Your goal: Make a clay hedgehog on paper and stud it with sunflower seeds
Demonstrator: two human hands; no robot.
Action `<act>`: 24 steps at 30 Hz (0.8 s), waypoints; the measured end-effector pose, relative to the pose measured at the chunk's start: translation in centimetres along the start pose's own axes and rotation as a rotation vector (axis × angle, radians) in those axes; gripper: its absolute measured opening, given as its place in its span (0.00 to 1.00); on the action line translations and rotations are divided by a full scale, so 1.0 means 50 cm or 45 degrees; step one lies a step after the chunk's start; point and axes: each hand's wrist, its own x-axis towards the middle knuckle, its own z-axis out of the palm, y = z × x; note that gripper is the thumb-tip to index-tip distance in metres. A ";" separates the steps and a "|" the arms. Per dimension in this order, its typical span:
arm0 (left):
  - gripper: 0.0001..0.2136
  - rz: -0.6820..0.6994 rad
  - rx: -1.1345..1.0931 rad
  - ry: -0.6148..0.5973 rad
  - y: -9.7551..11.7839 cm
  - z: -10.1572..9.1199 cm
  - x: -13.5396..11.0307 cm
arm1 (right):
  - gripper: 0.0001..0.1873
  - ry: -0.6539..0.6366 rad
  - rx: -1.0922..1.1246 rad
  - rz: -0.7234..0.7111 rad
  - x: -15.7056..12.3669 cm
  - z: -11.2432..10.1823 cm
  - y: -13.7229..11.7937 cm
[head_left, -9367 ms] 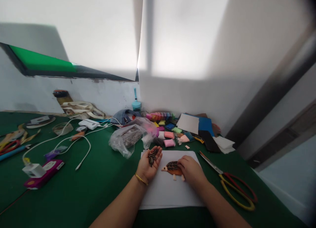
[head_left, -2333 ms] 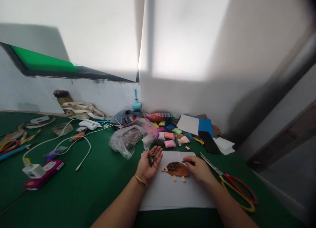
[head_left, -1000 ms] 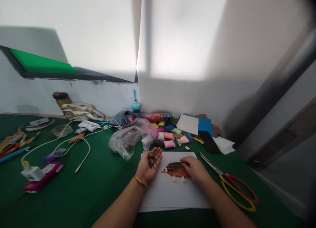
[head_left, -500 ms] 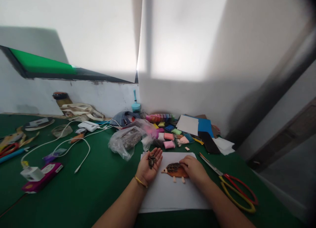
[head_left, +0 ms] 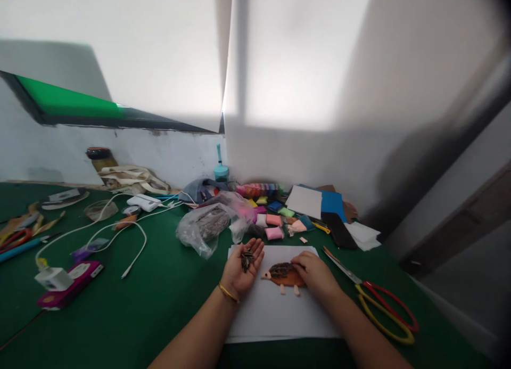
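My left hand (head_left: 240,270) lies palm up with its fingers stretched out, cradling a small heap of striped sunflower seeds (head_left: 247,259). To its right is a flat clay hedgehog (head_left: 285,279) on white paper (head_left: 279,318). It has an orange-brown body, a pale pointed snout, a dark eye and two pale legs. Dark seeds cover the left part of its back. My right hand (head_left: 313,270) bends over the hedgehog's right end, fingertips together and touching its upper back. Whatever is between those fingertips is hidden, as is the hedgehog's rear.
Large scissors (head_left: 379,300) with red and yellow handles lie right of the paper. Behind are a clear plastic bag (head_left: 205,225), coloured clay packs (head_left: 274,233), a dark phone-like slab (head_left: 337,230) and a cutter (head_left: 321,228). A magenta power strip (head_left: 72,286) and white cables lie left.
The view has shifted very slightly. My right fingertips stay on the hedgehog's back, and my left hand still bears the seeds.
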 end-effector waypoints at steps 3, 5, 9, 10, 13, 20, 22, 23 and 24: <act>0.12 -0.026 -0.009 -0.022 -0.001 -0.002 -0.001 | 0.14 0.018 0.027 -0.001 -0.002 -0.007 -0.005; 0.12 -0.047 -0.017 -0.046 -0.003 -0.002 -0.003 | 0.15 0.073 0.047 -0.002 -0.004 -0.015 -0.019; 0.12 -0.109 -0.007 -0.141 -0.012 0.003 -0.014 | 0.13 0.145 0.102 -0.143 -0.006 -0.019 -0.081; 0.13 -0.134 0.004 -0.175 -0.015 0.004 -0.017 | 0.12 0.130 0.110 -0.188 -0.003 -0.015 -0.100; 0.14 -0.211 0.049 -0.261 -0.025 0.009 -0.024 | 0.11 0.114 0.118 -0.340 0.011 0.006 -0.149; 0.13 -0.233 -0.019 -0.174 -0.034 0.014 -0.024 | 0.08 0.151 0.086 -0.464 0.051 0.040 -0.193; 0.15 -0.254 -0.018 -0.171 -0.033 0.014 -0.023 | 0.08 0.183 0.121 -0.446 0.054 0.033 -0.192; 0.15 -0.259 -0.016 -0.187 -0.032 0.014 -0.024 | 0.08 0.204 0.151 -0.416 0.054 0.026 -0.187; 0.15 -0.258 -0.012 -0.205 -0.031 0.013 -0.024 | 0.08 0.231 0.185 -0.366 0.054 0.018 -0.180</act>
